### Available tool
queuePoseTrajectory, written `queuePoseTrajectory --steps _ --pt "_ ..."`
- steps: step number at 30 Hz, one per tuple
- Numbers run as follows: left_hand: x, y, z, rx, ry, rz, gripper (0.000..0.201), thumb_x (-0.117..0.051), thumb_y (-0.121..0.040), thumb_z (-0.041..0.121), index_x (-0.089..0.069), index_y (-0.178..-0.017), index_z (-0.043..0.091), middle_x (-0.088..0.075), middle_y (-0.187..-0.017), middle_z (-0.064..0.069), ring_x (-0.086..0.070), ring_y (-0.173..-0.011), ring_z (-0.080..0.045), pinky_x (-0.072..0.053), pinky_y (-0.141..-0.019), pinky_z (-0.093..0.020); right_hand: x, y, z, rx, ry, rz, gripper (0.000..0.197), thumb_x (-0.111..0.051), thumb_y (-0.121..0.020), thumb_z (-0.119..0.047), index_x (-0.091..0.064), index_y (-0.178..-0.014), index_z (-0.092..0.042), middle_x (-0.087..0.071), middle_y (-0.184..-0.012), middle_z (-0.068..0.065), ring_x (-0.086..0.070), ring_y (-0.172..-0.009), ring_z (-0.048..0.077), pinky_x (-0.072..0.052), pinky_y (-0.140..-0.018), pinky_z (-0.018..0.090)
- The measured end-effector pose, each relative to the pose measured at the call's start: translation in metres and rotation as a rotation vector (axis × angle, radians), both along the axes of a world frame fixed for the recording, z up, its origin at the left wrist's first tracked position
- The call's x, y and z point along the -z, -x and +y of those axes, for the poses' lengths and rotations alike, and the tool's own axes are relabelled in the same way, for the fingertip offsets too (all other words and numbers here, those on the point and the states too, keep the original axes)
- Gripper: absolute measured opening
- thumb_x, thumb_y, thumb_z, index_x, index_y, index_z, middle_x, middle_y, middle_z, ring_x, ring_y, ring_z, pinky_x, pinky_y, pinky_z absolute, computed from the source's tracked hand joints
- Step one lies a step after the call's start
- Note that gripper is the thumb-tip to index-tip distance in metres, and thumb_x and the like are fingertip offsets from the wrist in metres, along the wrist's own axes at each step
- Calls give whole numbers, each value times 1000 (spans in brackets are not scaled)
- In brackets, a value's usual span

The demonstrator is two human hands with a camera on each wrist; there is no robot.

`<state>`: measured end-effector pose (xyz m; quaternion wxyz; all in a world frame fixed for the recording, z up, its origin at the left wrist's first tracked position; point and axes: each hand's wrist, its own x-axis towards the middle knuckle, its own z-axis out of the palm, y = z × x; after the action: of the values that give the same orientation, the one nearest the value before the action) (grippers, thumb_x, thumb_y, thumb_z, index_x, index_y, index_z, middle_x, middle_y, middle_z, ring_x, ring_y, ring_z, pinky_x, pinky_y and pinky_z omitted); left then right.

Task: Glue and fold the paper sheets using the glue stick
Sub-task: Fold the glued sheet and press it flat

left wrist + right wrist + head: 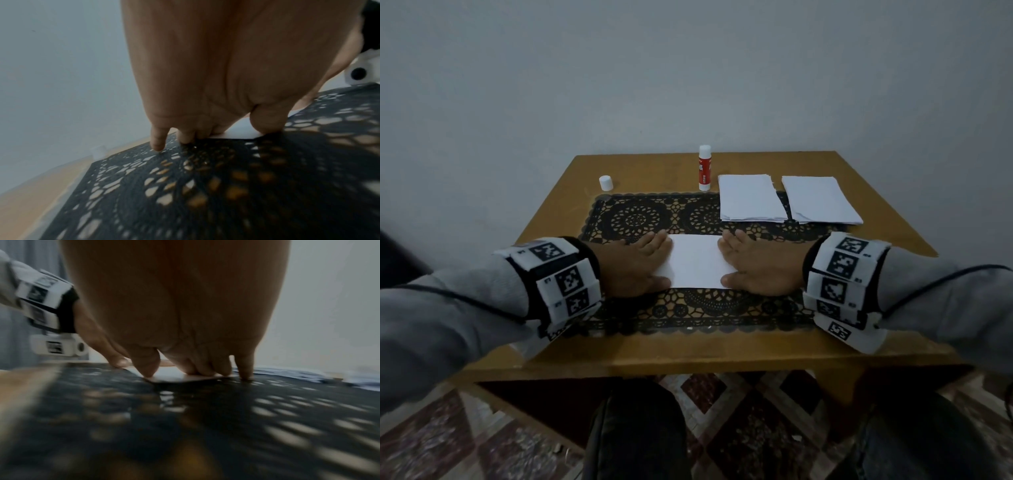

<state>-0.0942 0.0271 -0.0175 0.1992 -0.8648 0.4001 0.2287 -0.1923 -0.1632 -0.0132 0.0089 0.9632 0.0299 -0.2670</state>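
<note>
Mid-frame, one folded sheet (697,261) on the black mat (640,214), left hand (635,265) and right hand (756,265) flat, pressing its ends; above: two paper stacks (751,198), one uncapped glue stick (704,168), one cap (606,182).

White paper sheet (697,260) on black lace-pattern placemat (640,216); ochre wooden table (654,356); red-and-white glue stick (704,168); white cap (606,182); grey sleeves (448,308); black-and-white marker wristbands (565,281).
</note>
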Motion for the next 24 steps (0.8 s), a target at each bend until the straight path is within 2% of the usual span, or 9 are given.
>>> queuePoseTrajectory --steps 5,11,17,22,24 --pt "4 1 4 3 8 -11 74 -19 -100 51 20 -149 12 26 -156 -6 16 -146 -20 -6 -119 -46 5 12 34 -137 -27 58 81 -21 -98 -59 13 -152 -9 22 -159 8 17 -147 21 1 -120 35" --pt "4 3 5 2 5 -23 74 -19 -100 50 19 -149 10 25 -156 -7 16 -146 -19 -13 -118 -48 -1 -31 40 -34 -12 -36 72 -23 -104 -46 7 -152 -2 14 -161 13 11 -148 25 -6 -121 38" --pt "3 3 4 -4 3 -13 74 -19 -100 50 20 -148 10 26 -156 -7 16 -146 -20 -14 -118 -49 4 4 29 -123 -5 22 71 -22 -103 -46 11 -152 -7 19 -159 9 15 -148 21 -2 -120 36" --pt "0 4 1 -1 -12 -14 74 -21 -100 50 19 -149 11 25 -156 -6 16 -146 -19 -13 -119 -47 -5 -7 15 4 -12 -22 70 -22 -104 -44 10 -152 -3 17 -160 12 13 -148 24 -4 -122 38" --pt "-1 5 -1 -5 -21 -16 74 -22 -101 49 19 -149 10 24 -156 -6 15 -146 -19 -11 -119 -47 -2 3 21 -26 -16 -17 73 -23 -103 -47 10 -152 -5 18 -159 12 14 -148 25 -4 -122 39"
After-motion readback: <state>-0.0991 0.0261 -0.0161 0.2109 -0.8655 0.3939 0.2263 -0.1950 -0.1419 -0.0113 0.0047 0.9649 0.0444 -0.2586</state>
